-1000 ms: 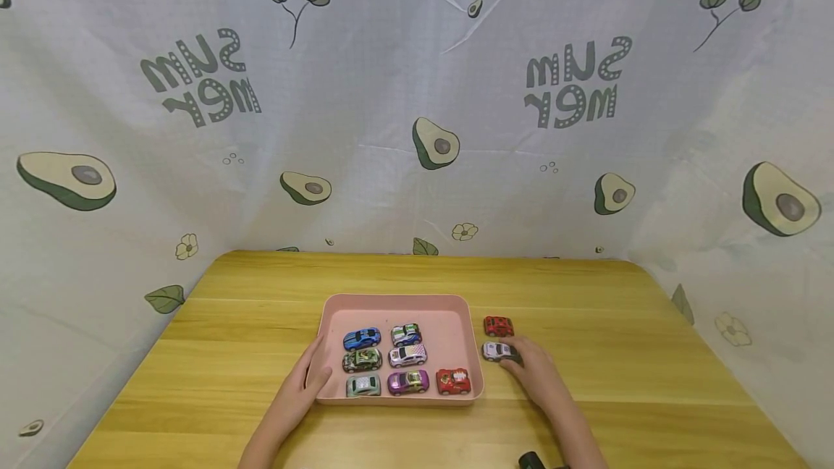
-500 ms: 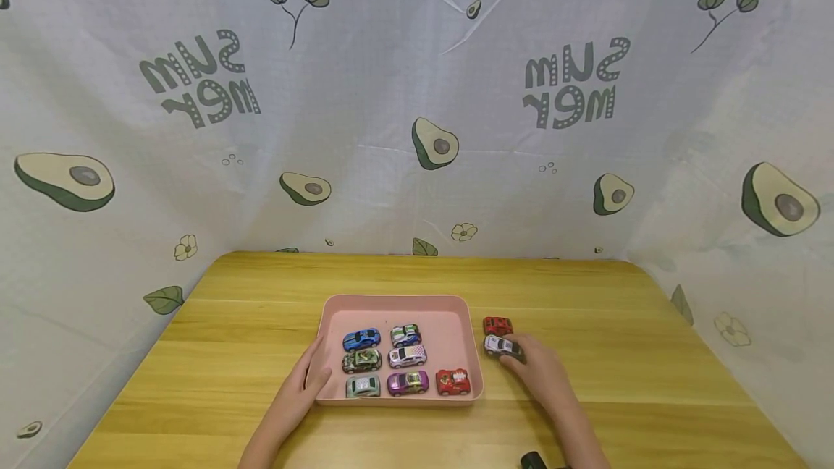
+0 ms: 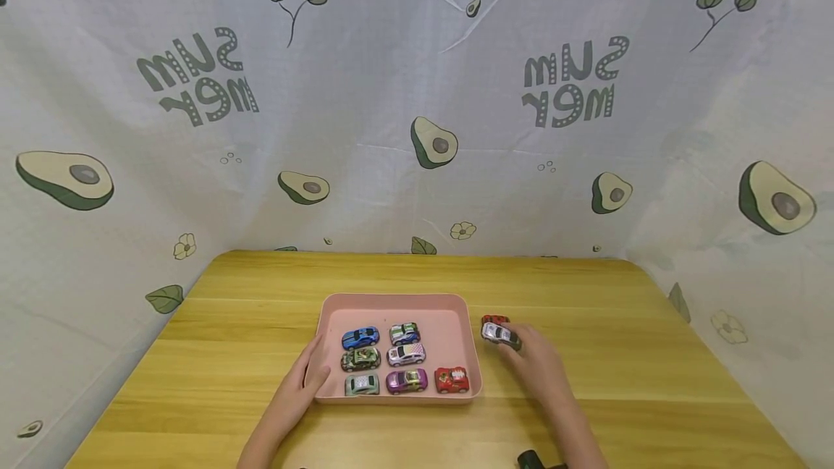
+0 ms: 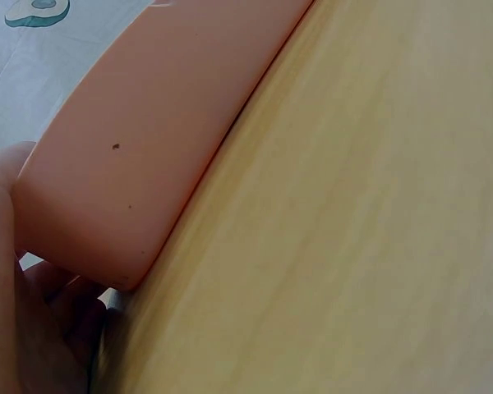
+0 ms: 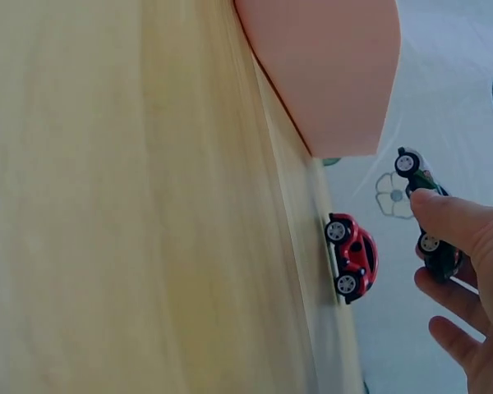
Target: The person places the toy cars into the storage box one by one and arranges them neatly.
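Observation:
My right hand (image 3: 539,364) pinches a small white toy car (image 3: 497,332) between thumb and fingers. In the right wrist view this toy car (image 5: 408,162) is raised off the table, its wheels showing, the thumb across its side. A red toy car (image 5: 359,256) stands on the table below it; in the head view it is partly hidden behind the white one. My left hand (image 3: 295,388) grips the near left corner of a pink tray (image 3: 449,335), thumb over the rim and fingers along the outside. Most of that hand is cut off in the left wrist view.
Several toy cars stand in the tray, among them a blue one (image 3: 360,338), a purple one (image 3: 407,381) and a red one (image 3: 452,380). The wooden table (image 3: 260,288) meets a printed cloth (image 3: 365,93) behind. A dark object (image 3: 531,459) shows near the right forearm.
My right hand has lifted the white toy car off the table and moved it away from me, until it overlaps the red toy car in the head view. The left hand and tray stay put.

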`<action>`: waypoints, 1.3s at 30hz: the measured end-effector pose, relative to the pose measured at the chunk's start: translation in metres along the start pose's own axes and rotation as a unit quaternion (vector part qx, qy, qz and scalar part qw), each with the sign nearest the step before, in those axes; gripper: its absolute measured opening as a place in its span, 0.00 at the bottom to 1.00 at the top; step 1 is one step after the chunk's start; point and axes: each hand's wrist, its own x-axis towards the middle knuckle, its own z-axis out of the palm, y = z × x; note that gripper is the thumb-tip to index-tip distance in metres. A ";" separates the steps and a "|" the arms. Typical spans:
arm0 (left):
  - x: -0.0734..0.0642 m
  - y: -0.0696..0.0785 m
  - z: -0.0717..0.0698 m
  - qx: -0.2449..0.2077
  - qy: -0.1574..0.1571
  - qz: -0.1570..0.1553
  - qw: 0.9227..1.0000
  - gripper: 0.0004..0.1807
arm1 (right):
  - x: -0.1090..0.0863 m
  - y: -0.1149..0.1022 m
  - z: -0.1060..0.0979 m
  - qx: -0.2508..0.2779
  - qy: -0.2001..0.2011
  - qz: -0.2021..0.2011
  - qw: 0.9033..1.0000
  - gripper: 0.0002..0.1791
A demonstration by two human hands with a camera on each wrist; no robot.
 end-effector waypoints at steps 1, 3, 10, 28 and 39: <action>0.000 0.000 0.000 0.001 0.000 -0.001 1.000 0.34 | 0.000 -0.002 0.000 0.001 0.002 0.002 1.000 0.23; 0.000 0.000 0.000 0.001 0.000 -0.002 1.000 0.34 | 0.000 -0.005 0.000 0.003 0.006 0.004 1.000 0.23; 0.000 0.002 -0.001 0.004 -0.002 -0.001 1.000 0.34 | 0.000 -0.018 -0.001 0.008 0.043 -0.035 0.998 0.20; 0.001 0.000 0.000 0.009 0.001 0.003 1.000 0.34 | -0.003 -0.042 0.014 0.031 0.070 -0.086 0.993 0.18; 0.001 0.000 0.000 0.001 -0.001 0.001 1.000 0.34 | -0.004 -0.049 0.023 0.020 0.045 -0.088 0.995 0.17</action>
